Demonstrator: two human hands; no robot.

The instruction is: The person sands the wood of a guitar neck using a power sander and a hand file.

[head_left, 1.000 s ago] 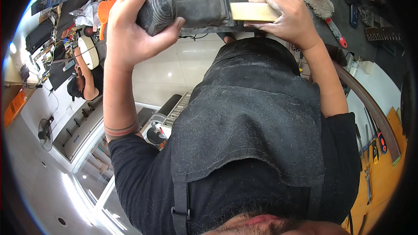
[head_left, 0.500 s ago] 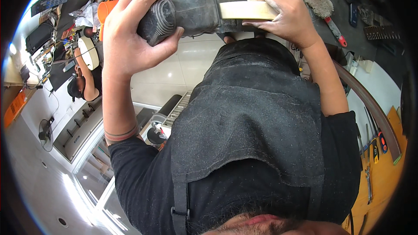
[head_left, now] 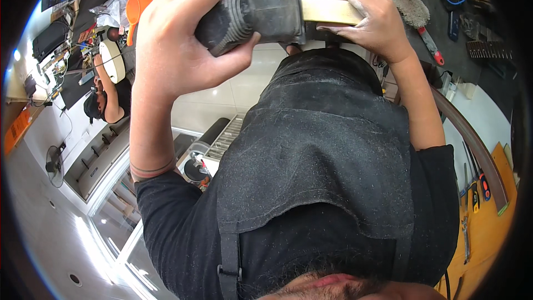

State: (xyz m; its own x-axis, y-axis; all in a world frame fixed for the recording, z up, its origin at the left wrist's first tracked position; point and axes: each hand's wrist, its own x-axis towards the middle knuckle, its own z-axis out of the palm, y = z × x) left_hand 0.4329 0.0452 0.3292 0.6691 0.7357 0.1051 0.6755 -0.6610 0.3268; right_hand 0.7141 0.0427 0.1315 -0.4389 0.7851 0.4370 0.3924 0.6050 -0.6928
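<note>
Spreading wide around a thick ridged end at 11 o'clock, the left hand (head_left: 169, 44) holds a black tool (head_left: 275, 11) toward 12. It has slid right within half a second, leaving less of the pale bar (head_left: 330, 11) showing at 1 o'clock, apparently mid-pass along it. Farther right, the right hand (head_left: 382, 22) pinches that bar, fingers narrow; a fuzzy brush (head_left: 410, 5) lies at 2.

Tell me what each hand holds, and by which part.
The left hand grips the black tool by its ridged, rounded end; the right hand pinches the pale bar by its right end.
</note>
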